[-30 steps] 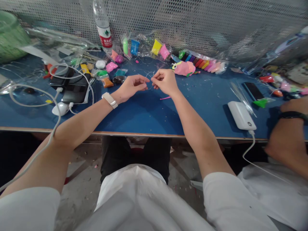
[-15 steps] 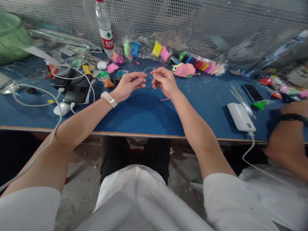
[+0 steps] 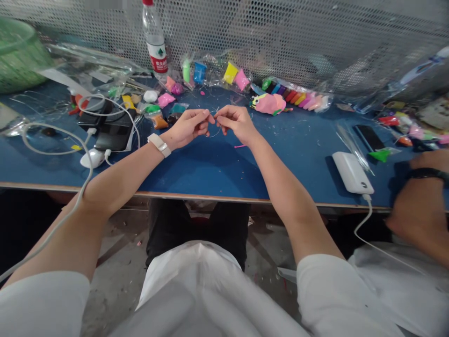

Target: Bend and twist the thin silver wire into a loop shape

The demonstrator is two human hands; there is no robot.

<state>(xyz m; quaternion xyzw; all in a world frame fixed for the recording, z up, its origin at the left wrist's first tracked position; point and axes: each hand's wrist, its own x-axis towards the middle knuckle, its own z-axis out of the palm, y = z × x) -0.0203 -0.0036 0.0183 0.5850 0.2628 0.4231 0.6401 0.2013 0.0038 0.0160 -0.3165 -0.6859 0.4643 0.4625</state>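
A thin pale strand, bent in a loop, shows between and below my fingers; whether it is cord or wire I cannot make out. My left hand, with a light band on the wrist, pinches it with thumb and forefinger. Close against those fingertips, my right hand pinches the strand too. Both hands are held over the blue table. Just below my right hand lies a small pink stick-like tool. Behind that hand rests a pink clay figure with green and yellow parts.
Packets of coloured clay line the back by a water bottle. On the left are a phone, cables and a green basket. A white power bank lies at right, near another person's arm.
My hands have come closer together, so the fingertips nearly meet. The strand's loop, earlier standing above the fingers, now shows mostly below them. The view has shifted slightly.
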